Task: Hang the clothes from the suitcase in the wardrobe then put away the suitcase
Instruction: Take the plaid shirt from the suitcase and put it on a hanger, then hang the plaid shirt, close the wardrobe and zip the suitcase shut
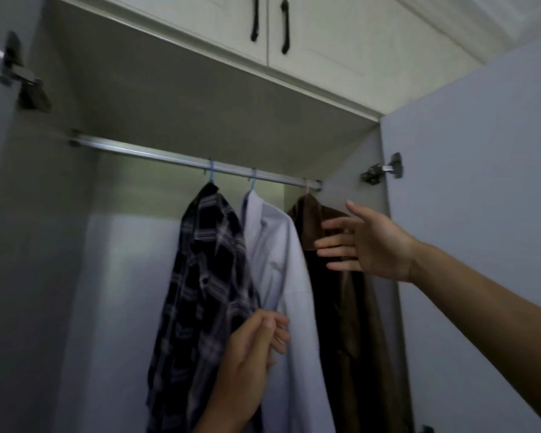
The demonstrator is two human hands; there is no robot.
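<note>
Three garments hang on the metal rail inside the open wardrobe. A dark plaid shirt is on the left, on a blue hanger. A pale lilac shirt hangs in the middle, and a brown garment hangs at the right end. My left hand pinches the front edge of the lilac shirt low down. My right hand is raised in front of the brown garment's shoulder with its fingers spread and nothing in it. The suitcase is out of view.
The wardrobe's doors stand open on both sides, with the right door close to my right arm and the left door at the frame edge. Upper cabinet doors with black handles sit above. The rail's left half is bare.
</note>
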